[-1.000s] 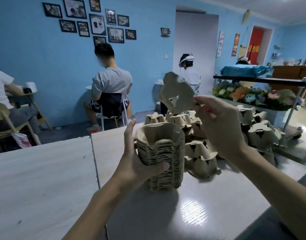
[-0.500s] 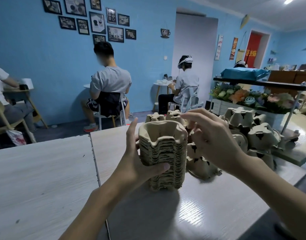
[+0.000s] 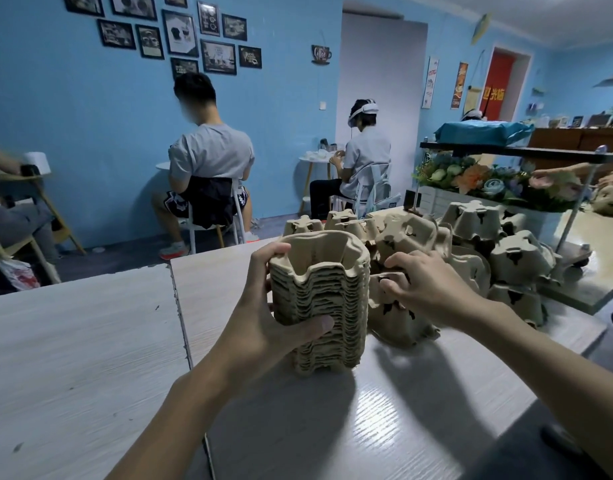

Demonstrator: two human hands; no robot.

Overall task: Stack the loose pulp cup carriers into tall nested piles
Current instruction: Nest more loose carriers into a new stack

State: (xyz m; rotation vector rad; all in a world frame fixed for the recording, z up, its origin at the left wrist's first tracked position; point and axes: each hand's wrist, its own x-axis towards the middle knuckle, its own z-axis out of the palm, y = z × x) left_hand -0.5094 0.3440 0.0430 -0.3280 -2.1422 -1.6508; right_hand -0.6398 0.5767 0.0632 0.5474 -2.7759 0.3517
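Pale wood-grain table (image 3: 90, 358) serves as the work surface. The nested pile (image 3: 327, 306) of pulp carriers stands upright on it, directly before the person, with its open cups facing up.

The left hand (image 3: 263, 327) grips the pile at mid-height, thumb across the near face and fingers wrapped over the far left rim.

The right hand (image 3: 426, 289) has its fingers bent down onto a loose carrier (image 3: 395, 317) just beside the pile. A firm grip cannot be confirmed.

Assessment: moulded pulp is light, fairly stiff and rough enough to resist slipping, but its thin rims crush and tear under a hard pinch. Each carrier is best taken by its raised centre or opposite walls. The pile should be held low and squarely, as it could lean.

Behind lies a heap (image 3: 499, 251) of unstacked carriers, then flowers (image 3: 471, 178) and a blue wall (image 3: 73, 116).
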